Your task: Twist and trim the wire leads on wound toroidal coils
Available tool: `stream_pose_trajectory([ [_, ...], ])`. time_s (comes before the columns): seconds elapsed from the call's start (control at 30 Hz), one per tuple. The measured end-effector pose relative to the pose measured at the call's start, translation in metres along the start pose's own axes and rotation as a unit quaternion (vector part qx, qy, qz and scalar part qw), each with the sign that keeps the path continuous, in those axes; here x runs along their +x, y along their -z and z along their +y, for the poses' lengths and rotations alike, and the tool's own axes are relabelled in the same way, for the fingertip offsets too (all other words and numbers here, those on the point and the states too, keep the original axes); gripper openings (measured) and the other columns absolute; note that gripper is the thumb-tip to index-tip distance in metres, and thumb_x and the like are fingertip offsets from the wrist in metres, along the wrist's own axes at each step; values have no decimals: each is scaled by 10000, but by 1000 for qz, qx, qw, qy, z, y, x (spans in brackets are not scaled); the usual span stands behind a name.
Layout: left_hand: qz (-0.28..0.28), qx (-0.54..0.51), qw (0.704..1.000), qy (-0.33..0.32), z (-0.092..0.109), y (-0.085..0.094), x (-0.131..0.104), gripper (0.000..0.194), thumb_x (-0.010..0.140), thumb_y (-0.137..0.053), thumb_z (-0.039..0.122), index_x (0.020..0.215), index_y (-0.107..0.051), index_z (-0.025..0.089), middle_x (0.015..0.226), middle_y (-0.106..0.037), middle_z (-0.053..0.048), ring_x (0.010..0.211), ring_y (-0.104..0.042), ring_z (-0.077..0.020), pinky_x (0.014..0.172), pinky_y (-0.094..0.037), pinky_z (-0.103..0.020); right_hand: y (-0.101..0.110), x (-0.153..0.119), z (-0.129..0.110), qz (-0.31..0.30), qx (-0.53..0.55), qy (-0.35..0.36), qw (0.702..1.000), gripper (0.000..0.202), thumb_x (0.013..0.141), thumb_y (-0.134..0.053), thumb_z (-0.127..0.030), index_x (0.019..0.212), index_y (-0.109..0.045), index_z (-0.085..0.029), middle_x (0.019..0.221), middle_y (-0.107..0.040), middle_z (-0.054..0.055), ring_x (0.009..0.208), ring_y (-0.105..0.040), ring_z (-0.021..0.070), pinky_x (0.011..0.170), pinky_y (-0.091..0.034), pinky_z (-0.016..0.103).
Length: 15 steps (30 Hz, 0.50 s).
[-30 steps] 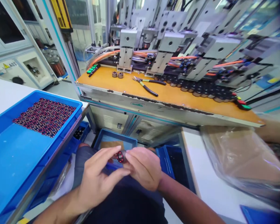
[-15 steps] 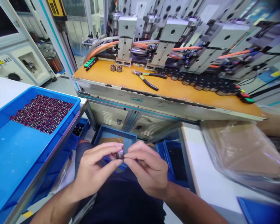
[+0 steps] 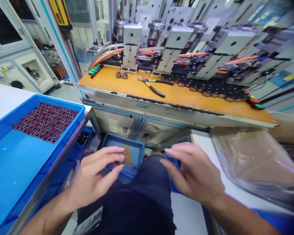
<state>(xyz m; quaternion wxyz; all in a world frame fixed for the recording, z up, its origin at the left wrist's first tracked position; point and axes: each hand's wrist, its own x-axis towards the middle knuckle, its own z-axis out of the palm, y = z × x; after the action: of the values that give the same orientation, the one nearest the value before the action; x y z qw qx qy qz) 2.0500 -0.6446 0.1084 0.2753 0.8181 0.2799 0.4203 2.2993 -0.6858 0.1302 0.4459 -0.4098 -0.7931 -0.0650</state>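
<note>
My left hand (image 3: 94, 174) pinches a small cylindrical metal part (image 3: 122, 159) between thumb and fingers, above my lap. Fingers cover most of the part, and its finer detail is too small to make out. My right hand (image 3: 196, 173) is apart from it on the right, over my thigh, with thumb and fingers spread and nothing seen between them. Beneath and beyond the left hand stands a blue bin (image 3: 140, 148) with a piece of brown cardboard (image 3: 127, 155) inside.
On the left stands a blue tray (image 3: 22, 163) with many small dark red parts. Diagonal cutters (image 3: 153, 86), two small metal rings (image 3: 122, 75) and rows of dark round parts (image 3: 205, 88) lie on the orange machine bench (image 3: 103, 81). A plastic-wrapped cardboard (image 3: 250, 153) is at right.
My right hand has let go near the part and moved away to the right, its fingers opening. My left hand has shifted slightly left, still holding the part.
</note>
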Motion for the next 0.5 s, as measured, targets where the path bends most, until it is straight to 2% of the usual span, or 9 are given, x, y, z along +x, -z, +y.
stream_pose_trajectory([
  [0.07,-22,16,999,-23,3,1,3,304,810,-689,47,1088,-683,170,1177,-730,-102,1072,-706,-164,979,-546,-239,9,19,1,-55,-76,176,980,143,918,-592,-127,992,-676,-216,836,-677,20,749,-604,136,629,-518,253],
  [0.1,-28,18,999,-32,5,1,4,297,816,-681,48,1088,-682,168,1174,-729,-98,1064,-708,-153,972,-545,-222,10,27,1,-74,-93,234,965,156,940,-559,-146,1003,-685,-213,865,-693,16,763,-606,139,634,-517,259],
  [0.17,-34,14,999,-40,8,-1,4,294,821,-677,48,1087,-682,171,1156,-733,-83,1047,-711,-133,965,-540,-194,5,38,1,-94,-115,297,943,216,965,-488,-153,1015,-698,-153,911,-710,44,769,-600,166,625,-497,298],
  [0.23,-35,3,999,-33,9,-2,3,298,819,-685,50,1087,-687,180,1143,-741,-70,1045,-713,-125,969,-536,-184,-4,42,0,-137,-122,296,937,287,970,-414,-119,947,-699,-94,871,-695,88,704,-559,181,590,-443,328],
  [0.3,-31,-11,999,-17,9,-1,-1,299,817,-695,57,1086,-693,187,1136,-750,-65,1057,-712,-129,982,-533,-192,-10,40,-4,-196,-54,206,957,331,987,-379,-137,846,-677,-117,806,-658,82,671,-514,170,601,-413,322],
  [0.37,-20,-25,999,-5,6,-1,-4,295,816,-701,59,1081,-699,189,1138,-754,-68,1059,-715,-135,979,-539,-199,-13,38,-9,-278,93,18,956,324,992,-401,-181,774,-638,-146,753,-616,48,676,-504,147,634,-421,294],
  [0.4,-13,-31,999,-2,5,-1,-5,294,816,-700,57,1079,-701,190,1145,-754,-70,1054,-718,-136,969,-545,-199,-13,38,-13,-327,176,-102,923,299,978,-427,-196,759,-625,-152,736,-603,31,673,-508,134,633,-424,274],
  [0.47,-4,-44,999,-1,2,-2,-8,294,817,-697,51,1073,-704,195,1159,-751,-74,1041,-724,-140,943,-561,-201,-11,42,-16,-424,306,-319,791,231,923,-477,-206,751,-624,-157,689,-578,-3,622,-498,108,581,-404,235],
  [0.5,-3,-49,999,0,1,-3,-8,294,818,-696,49,1069,-706,201,1163,-750,-73,1034,-728,-140,931,-567,-200,-10,46,-14,-457,342,-380,728,208,893,-497,-213,743,-630,-157,661,-567,-13,589,-486,101,547,-386,224],
])
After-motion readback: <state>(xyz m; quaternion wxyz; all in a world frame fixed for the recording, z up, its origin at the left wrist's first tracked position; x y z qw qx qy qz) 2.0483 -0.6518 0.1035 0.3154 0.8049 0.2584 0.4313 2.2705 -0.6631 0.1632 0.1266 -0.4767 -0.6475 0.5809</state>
